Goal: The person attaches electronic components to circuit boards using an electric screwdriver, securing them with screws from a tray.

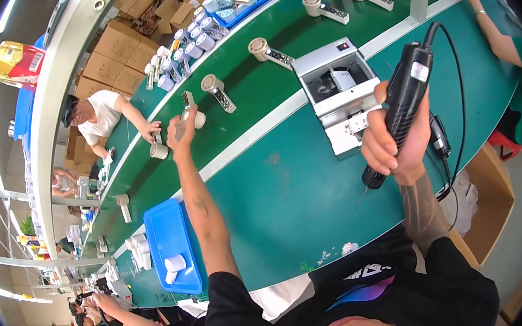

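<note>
My right hand (397,129) is wrapped round a black electric screwdriver (403,94), whose thin bit points down and left over the green bench. A cable runs from the screwdriver's upper end. On the far side of the bench, my outstretched left hand (181,132) grips a white handheld device (198,118) with a round head and a short handle, over the green conveyor belt. Its fingers partly hide the device. Between my arms, nearer the right hand, stands a grey screw feeder (341,94) with an open top.
Similar devices (218,93) lie spaced along the conveyor belt (236,79). A blue tray (154,238) with white parts sits left of my left arm. A second screwdriver (440,138) hangs at the right. Across the belt, a co-worker's hand (151,131) touches another device. A cardboard box (491,202) stands below right.
</note>
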The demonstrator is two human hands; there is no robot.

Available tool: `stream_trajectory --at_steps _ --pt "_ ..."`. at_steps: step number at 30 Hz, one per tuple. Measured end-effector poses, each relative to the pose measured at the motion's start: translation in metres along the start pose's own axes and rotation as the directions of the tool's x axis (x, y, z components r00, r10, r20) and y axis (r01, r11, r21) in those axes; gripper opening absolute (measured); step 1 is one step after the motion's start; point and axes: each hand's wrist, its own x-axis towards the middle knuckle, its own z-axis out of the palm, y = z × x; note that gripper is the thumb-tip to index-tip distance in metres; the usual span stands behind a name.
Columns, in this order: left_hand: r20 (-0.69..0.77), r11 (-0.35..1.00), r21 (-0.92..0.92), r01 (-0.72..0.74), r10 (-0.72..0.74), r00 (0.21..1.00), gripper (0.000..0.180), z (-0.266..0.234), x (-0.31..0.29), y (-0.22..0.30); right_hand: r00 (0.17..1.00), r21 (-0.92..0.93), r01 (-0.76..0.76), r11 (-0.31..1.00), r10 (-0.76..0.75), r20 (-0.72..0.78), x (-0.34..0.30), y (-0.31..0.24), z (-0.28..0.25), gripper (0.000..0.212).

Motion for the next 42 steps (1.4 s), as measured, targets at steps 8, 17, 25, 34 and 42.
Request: stream_trajectory --at_steps 8,17,25,34,42 --pt "-0.129 0.744 0.571 -0.347 0.498 0.857 0.046 0.053 0.066 0.041 1.0 -0.013 0.004 1.0 -0.004 -0.024 -0.004 -0.005 -0.005 0.071" --pt "0.292 0.61 0.159 -0.776 0.722 0.627 0.054 0.024 0.018 0.083 0.966 -0.286 0.179 0.941 -0.223 -0.129 -0.003 -0.01 -0.008 0.072" --pt "0.487 0.572 -0.149 -0.806 0.752 0.444 0.044 -0.026 -0.18 0.08 0.907 -0.512 0.364 0.778 -0.422 0.004 0.0 -0.038 0.017 0.077" --pt "0.444 0.466 -0.121 -0.876 0.815 0.372 0.032 -0.007 -0.288 0.112 0.937 -0.906 0.271 0.326 -0.307 0.17 0.042 -0.01 0.024 0.089" --pt "0.321 0.343 -0.1 -0.934 0.899 0.296 0.027 0.015 -0.286 0.099 0.959 -0.913 0.128 0.388 -0.283 0.014 0.02 0.002 0.018 0.091"
